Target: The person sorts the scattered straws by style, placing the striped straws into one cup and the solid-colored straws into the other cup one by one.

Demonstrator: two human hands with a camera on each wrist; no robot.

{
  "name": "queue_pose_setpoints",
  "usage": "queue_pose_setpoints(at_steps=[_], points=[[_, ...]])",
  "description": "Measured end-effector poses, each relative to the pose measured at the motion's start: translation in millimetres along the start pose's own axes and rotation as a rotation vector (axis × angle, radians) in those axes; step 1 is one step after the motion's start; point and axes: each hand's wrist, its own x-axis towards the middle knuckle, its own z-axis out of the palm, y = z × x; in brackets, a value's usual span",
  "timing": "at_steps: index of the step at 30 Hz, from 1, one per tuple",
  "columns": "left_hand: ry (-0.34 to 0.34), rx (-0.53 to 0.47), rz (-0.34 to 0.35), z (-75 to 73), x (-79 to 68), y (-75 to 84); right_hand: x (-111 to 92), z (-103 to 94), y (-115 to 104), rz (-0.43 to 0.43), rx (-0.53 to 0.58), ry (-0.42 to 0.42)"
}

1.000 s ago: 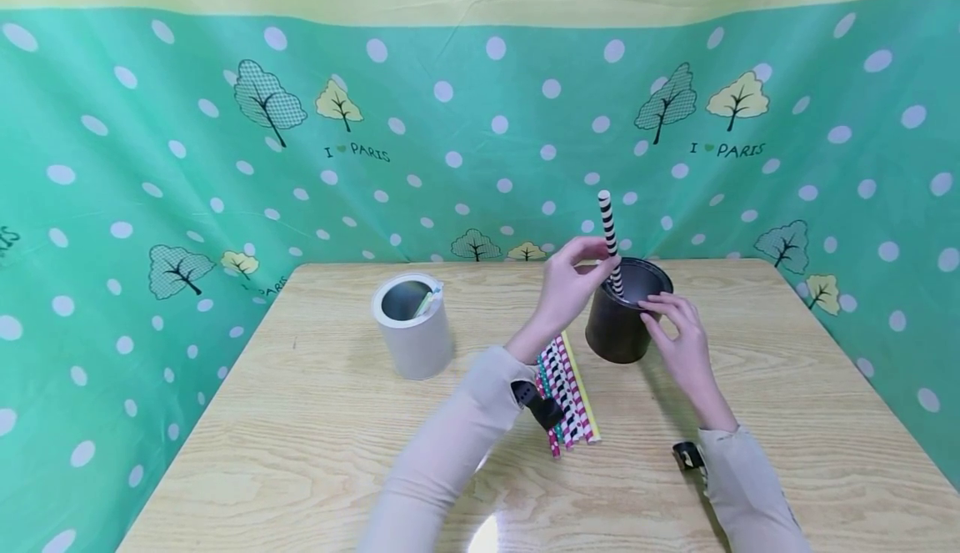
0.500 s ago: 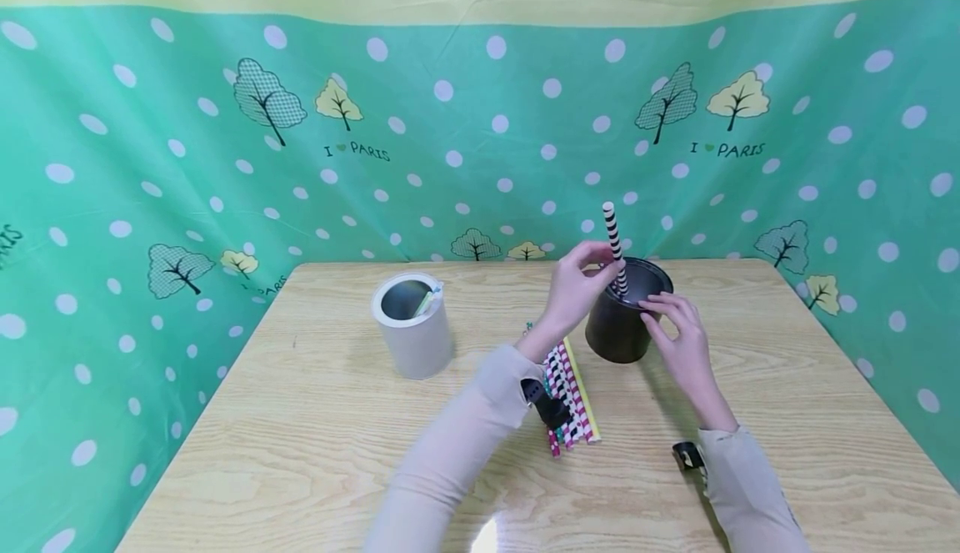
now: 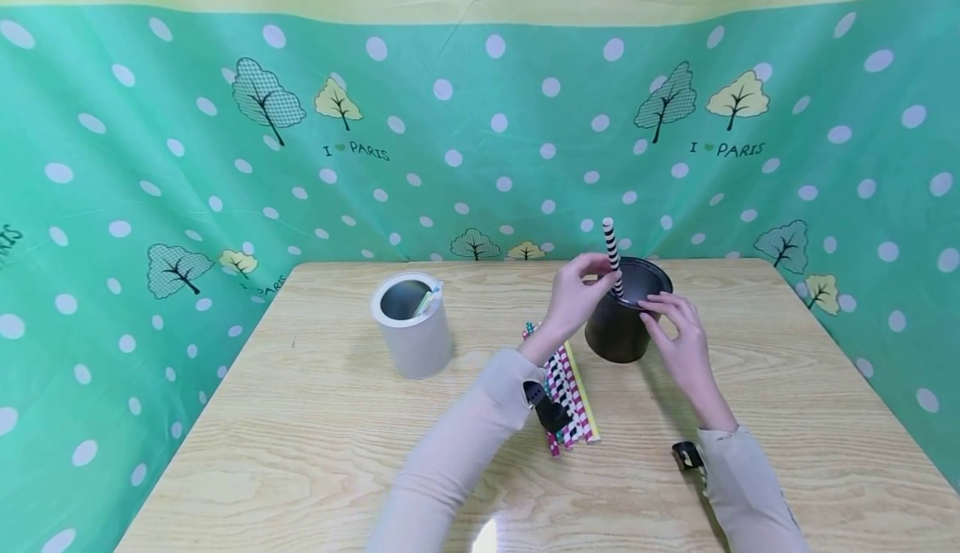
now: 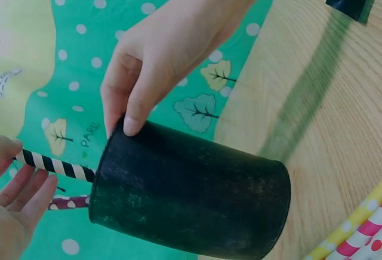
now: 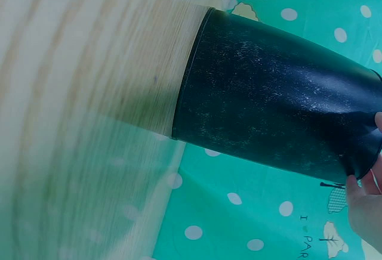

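My left hand [image 3: 573, 294] pinches a black-and-white striped paper straw [image 3: 611, 244] that stands nearly upright at the near-left rim of a black canister [image 3: 618, 332]. The straw's lower part is hidden inside the canister. A purple dotted straw [image 4: 70, 202] also sticks out of the mouth, just beside the striped one. With thumb and fingers my right hand [image 3: 681, 328] grips the canister's right rim. In the right wrist view, the right hand [image 5: 365, 209] shows at the frame's edge, fingertips at the rim.
Several patterned straws [image 3: 576, 394] lie in a loose row on the wooden table [image 3: 285, 436], partly under my left wrist. A white canister [image 3: 416, 344] stands to the left with a small pale green and blue item [image 3: 425, 303] inside. A green dotted cloth [image 3: 420, 144] hangs behind.
The striped straw has gone lower into the black canister, with my left hand moving slightly down and to the right. The right hand has stayed on the rim.
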Motion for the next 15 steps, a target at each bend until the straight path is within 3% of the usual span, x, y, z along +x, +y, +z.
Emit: queue_pose_setpoints(at_steps=[8, 15], points=[[-0.051, 0.028, -0.04, -3.2, -4.5, -12.2, 0.8, 0.1, -1.0, 0.008, -0.004, 0.0], [-0.096, 0.042, -0.169, -15.3, -18.2, -20.6, 1.1, 0.3, -0.2, 0.009, -0.005, 0.003]])
